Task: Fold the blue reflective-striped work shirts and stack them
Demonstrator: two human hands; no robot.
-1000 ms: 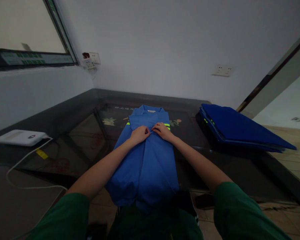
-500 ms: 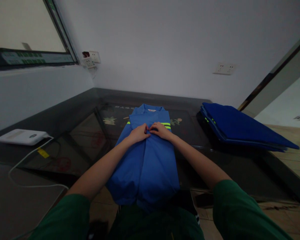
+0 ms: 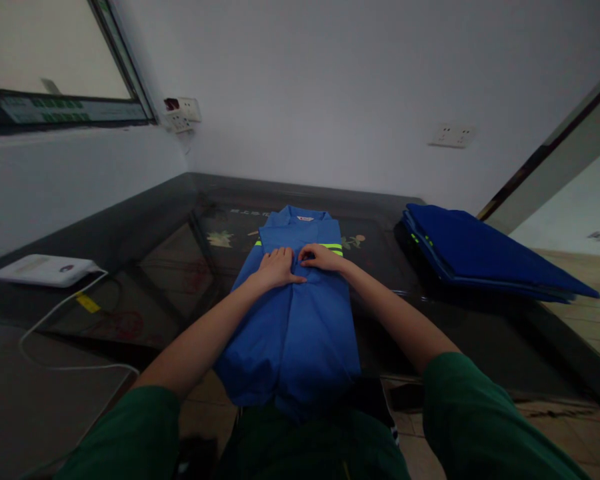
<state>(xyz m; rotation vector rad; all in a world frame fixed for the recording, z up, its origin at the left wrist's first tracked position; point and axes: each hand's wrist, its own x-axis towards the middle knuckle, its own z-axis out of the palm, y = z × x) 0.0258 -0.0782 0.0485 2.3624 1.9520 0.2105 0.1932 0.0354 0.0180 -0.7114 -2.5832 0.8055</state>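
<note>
A blue work shirt [image 3: 314, 327] with yellow-green stripes lies front up on the dark table, collar away from me, its lower end hanging over the near edge. My left hand [image 3: 279, 268] rests flat on the chest, fingers stretched and thumb out toward the middle. Just right of it, my right hand [image 3: 320, 257] is closed in a pinch on the shirt's front opening. What exactly lies between its fingertips is too small to make out.
A stack of darker blue folded garments [image 3: 485, 250] sits at the table's right. On the left is a white device [image 3: 47, 270] with a white cable [image 3: 55, 310]. Wall sockets [image 3: 453, 135] are behind the dark glossy table [image 3: 300, 190].
My left hand has gone from a pinch at the shirt's front opening to lying flat with its thumb out. My right hand stays at nearly the same spot.
</note>
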